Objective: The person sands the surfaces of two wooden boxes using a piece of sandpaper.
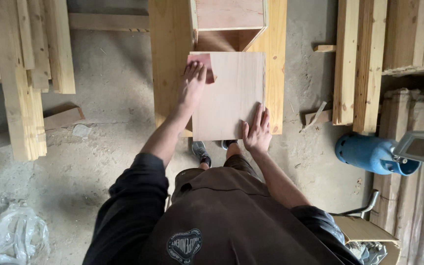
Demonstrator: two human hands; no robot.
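From my head camera, my left hand presses a reddish sandpaper sheet flat onto the one pale square plywood panel lying on a yellow pine board; my right hand, fingers spread, steadies its near edge. I judge the panel could skid if that grip slackens. One open wooden box sits beyond it.

The left hand covers most of a reddish sheet, so its full shape cannot be told. The panel hides the middle of the board beneath it. The box is cut off by the top edge. The person's body hides the legs; only 2 shoe tips show. The planks at left and the timbers at right run out of frame. The bag is cut by the left edge. The blue cylinder is partly hidden by a grey plate.
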